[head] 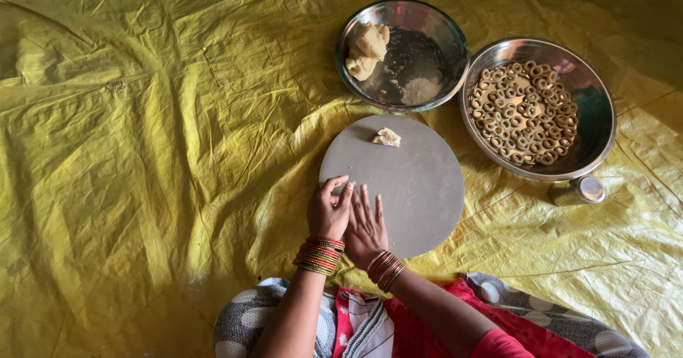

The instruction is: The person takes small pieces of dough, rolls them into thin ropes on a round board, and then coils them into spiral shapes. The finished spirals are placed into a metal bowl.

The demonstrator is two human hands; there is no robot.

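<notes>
My right hand lies flat, palm down, fingers stretched out, on the near edge of a round grey board. My left hand sits close against it on the left, fingers curled with the tips at the board. Whatever lies under either hand is hidden. A small lump of pale dough rests on the far edge of the board, apart from both hands. Both wrists wear red and gold bangles.
Beyond the board, a steel bowl holds a larger dough lump and some flour. To its right, a steel pan holds several small dough rings. A small steel cup lies nearby. A crumpled yellow sheet covers the floor.
</notes>
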